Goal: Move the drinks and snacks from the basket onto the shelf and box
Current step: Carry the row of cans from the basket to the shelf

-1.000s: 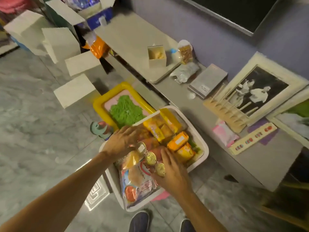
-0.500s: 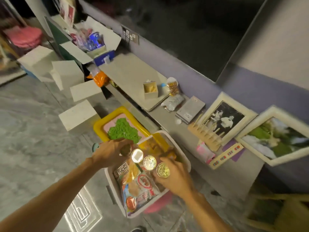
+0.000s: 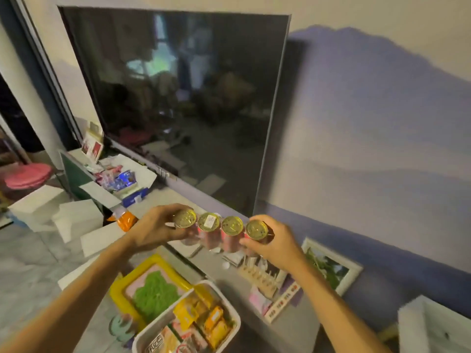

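Observation:
A row of several small pink drink bottles with gold foil lids [image 3: 220, 226] hangs in the air above the grey shelf [image 3: 293, 324]. My left hand [image 3: 155, 229] grips the left end of the row and my right hand [image 3: 274, 240] grips the right end. Below them the white basket [image 3: 230, 305] stands on the floor with yellow and orange snack packs [image 3: 204, 317] inside. An open cardboard box [image 3: 139, 183] with blue and pink packets sits at the far left end of the shelf.
A large dark TV [image 3: 183, 103] hangs on the wall above the shelf. Framed pictures [image 3: 331, 270], a wooden rack and a pink packet lie on the shelf. A yellow tray with green material [image 3: 153, 289] and white foam blocks [image 3: 76, 220] are on the floor.
Both hands have lifted the row of bottles out of the basket and raised it over the shelf. The camera has tilted up toward the TV.

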`<state>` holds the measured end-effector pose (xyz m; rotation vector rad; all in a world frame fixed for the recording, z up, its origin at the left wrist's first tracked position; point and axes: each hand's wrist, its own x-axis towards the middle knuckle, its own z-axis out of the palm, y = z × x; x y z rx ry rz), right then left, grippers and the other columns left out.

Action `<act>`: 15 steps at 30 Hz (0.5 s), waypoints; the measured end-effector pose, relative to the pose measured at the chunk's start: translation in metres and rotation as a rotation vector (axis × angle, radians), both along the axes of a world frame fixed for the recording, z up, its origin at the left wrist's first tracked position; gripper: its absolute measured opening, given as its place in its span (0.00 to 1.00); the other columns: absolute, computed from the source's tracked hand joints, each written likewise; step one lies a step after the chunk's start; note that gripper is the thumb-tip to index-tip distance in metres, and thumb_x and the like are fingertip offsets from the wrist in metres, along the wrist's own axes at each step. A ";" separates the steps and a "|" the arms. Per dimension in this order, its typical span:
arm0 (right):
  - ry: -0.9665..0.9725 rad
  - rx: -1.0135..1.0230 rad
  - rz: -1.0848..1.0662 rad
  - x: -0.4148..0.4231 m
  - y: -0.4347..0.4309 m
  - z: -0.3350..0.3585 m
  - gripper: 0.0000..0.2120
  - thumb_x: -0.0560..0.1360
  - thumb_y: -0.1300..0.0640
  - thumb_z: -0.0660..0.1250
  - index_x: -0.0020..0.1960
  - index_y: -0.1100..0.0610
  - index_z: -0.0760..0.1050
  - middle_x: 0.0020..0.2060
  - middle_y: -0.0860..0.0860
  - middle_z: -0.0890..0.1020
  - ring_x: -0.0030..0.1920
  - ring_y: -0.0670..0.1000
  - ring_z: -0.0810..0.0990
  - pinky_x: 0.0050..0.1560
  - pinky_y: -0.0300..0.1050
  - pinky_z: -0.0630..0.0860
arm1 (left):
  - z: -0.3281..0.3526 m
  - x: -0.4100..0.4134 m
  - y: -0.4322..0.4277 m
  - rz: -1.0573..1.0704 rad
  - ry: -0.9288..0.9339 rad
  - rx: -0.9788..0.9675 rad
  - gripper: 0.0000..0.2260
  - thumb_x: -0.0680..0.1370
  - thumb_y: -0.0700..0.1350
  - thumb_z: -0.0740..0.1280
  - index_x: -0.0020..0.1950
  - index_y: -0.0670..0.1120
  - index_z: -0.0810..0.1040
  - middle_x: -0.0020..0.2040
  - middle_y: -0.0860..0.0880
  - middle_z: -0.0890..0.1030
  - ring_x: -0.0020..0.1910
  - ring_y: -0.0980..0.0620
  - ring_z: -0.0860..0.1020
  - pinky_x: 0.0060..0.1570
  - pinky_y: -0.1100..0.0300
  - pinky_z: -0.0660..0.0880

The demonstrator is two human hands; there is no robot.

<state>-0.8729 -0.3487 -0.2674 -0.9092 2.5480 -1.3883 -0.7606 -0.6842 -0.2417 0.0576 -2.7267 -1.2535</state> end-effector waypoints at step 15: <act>-0.009 0.018 -0.524 0.108 0.235 0.083 0.19 0.73 0.38 0.80 0.59 0.41 0.80 0.50 0.38 0.87 0.52 0.40 0.86 0.46 0.40 0.83 | 0.065 -0.076 0.222 -0.550 0.038 0.095 0.27 0.68 0.50 0.85 0.63 0.48 0.83 0.53 0.50 0.88 0.52 0.51 0.87 0.61 0.45 0.82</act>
